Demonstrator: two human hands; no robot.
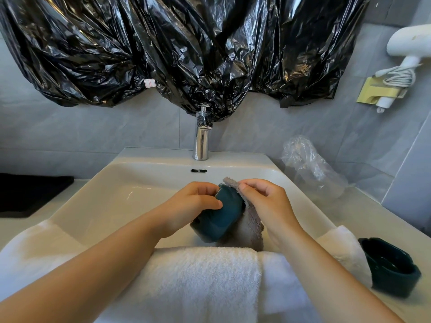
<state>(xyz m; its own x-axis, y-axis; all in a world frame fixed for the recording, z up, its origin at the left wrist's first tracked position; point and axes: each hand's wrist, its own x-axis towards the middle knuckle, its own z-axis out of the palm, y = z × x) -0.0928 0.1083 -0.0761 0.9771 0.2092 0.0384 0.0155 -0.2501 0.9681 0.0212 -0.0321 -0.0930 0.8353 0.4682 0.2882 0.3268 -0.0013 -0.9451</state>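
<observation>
Over the white sink (pixel 98 197) my left hand (pixel 193 203) grips a dark teal rounded container (pixel 221 215), thumb on its front face. My right hand (pixel 265 201) pinches the top edge of a grey cloth (pixel 249 227) that wraps the container's right side and hangs down behind it. Both hands sit close together above the basin's middle.
A white towel (pixel 200 276) lies over the sink's front rim. A second dark teal piece (pixel 389 266) sits on the counter at the right. A chrome tap (pixel 201 138) stands behind, under black plastic sheeting (pixel 163 47). Clear plastic wrap (pixel 310 166), a wall-mounted hairdryer (pixel 408 50) and a black mat (pixel 25 192) are nearby.
</observation>
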